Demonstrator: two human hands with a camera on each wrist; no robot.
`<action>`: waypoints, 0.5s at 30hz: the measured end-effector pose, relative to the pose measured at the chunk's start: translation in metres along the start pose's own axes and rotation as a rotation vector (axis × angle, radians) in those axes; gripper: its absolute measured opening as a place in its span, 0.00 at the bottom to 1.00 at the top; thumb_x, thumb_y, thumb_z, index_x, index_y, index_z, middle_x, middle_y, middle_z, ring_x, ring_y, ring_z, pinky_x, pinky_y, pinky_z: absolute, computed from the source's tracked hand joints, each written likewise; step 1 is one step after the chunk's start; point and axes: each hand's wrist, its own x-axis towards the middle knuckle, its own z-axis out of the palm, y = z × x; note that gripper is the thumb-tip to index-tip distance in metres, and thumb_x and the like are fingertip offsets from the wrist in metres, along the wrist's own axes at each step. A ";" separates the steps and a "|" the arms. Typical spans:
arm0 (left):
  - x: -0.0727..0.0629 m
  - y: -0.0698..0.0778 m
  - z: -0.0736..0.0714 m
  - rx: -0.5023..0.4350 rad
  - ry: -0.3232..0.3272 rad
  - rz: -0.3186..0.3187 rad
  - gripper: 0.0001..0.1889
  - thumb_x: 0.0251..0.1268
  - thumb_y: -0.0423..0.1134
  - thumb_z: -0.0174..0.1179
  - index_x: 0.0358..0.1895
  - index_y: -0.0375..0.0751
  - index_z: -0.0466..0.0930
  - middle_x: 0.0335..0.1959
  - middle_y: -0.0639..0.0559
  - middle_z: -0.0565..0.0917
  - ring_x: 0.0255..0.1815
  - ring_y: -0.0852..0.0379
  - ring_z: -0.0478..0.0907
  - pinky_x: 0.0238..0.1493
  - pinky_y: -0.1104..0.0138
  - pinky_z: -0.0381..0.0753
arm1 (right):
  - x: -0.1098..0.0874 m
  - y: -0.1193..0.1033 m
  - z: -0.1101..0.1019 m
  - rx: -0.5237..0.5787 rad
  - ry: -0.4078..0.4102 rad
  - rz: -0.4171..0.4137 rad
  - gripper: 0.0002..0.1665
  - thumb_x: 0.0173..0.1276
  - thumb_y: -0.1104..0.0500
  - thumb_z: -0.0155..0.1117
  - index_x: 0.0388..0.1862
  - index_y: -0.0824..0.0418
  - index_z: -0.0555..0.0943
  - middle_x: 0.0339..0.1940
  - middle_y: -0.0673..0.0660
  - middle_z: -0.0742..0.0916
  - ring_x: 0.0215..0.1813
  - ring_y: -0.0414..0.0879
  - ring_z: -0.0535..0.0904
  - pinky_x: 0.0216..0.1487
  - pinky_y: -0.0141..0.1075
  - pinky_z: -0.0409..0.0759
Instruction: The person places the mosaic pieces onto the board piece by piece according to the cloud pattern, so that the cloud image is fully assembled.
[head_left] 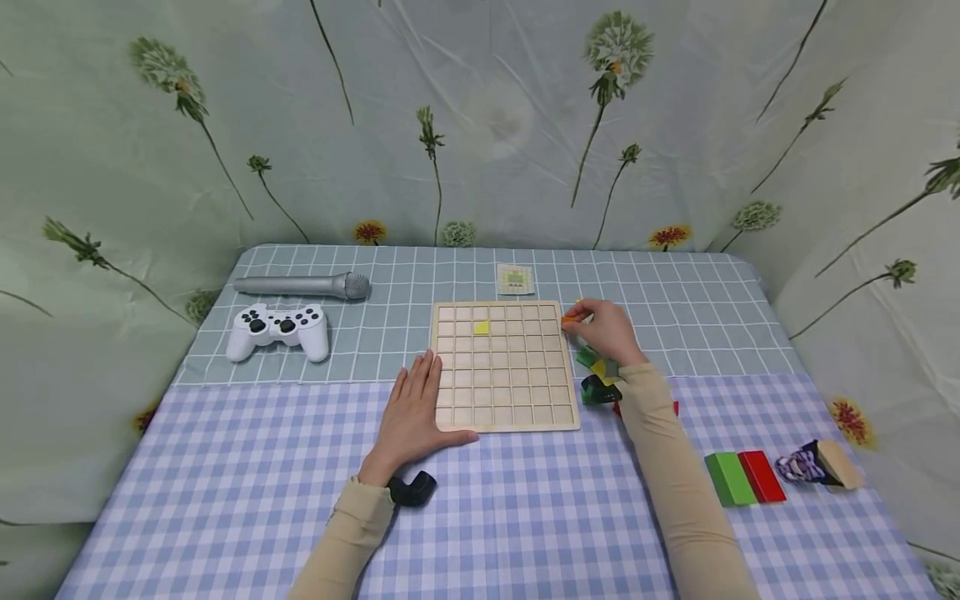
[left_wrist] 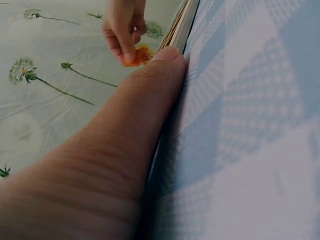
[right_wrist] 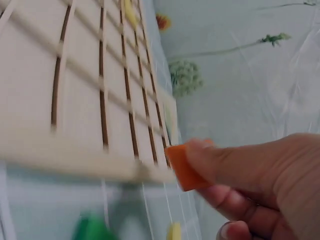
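Observation:
A wooden grid board (head_left: 506,379) lies flat in the middle of the table, with one yellow piece (head_left: 482,328) in a cell of its second row from the back. My left hand (head_left: 412,410) rests along the board's near left corner, fingers straight and thumb along the front edge. Thumb and fingers of my right hand (head_left: 603,331) pinch a flat orange piece (right_wrist: 185,167) at the board's right edge, near the back corner. Green pieces (head_left: 586,357) and a yellow one (head_left: 602,372) lie by the right wrist; the forearm partly hides red pieces (head_left: 676,408).
Behind the board is a small printed card (head_left: 515,279). A grey microphone (head_left: 300,286) and a white game controller (head_left: 277,330) lie at the back left. On the right sit a green block (head_left: 731,480), a red block (head_left: 762,477) and a purple-patterned item with a tan end (head_left: 819,464).

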 end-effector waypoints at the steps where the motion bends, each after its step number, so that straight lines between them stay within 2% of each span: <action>1: 0.000 0.000 0.000 -0.002 -0.001 0.001 0.66 0.40 0.77 0.59 0.75 0.35 0.41 0.76 0.41 0.44 0.75 0.47 0.37 0.72 0.57 0.34 | 0.002 -0.002 0.003 0.026 0.010 -0.009 0.10 0.59 0.59 0.71 0.35 0.64 0.83 0.32 0.58 0.84 0.32 0.51 0.75 0.29 0.38 0.68; 8: 0.001 0.001 -0.001 -0.007 -0.004 0.004 0.66 0.41 0.76 0.59 0.75 0.33 0.41 0.76 0.40 0.44 0.75 0.46 0.37 0.72 0.55 0.35 | 0.016 -0.019 0.029 0.135 0.000 -0.043 0.10 0.57 0.58 0.73 0.31 0.62 0.82 0.28 0.55 0.83 0.29 0.49 0.72 0.25 0.36 0.66; 15: 0.000 0.001 -0.001 0.006 -0.019 -0.016 0.67 0.40 0.77 0.58 0.75 0.34 0.40 0.76 0.41 0.43 0.75 0.48 0.36 0.72 0.56 0.34 | 0.026 -0.035 0.056 0.145 -0.053 -0.031 0.07 0.60 0.57 0.71 0.34 0.60 0.86 0.34 0.54 0.86 0.26 0.46 0.73 0.25 0.34 0.70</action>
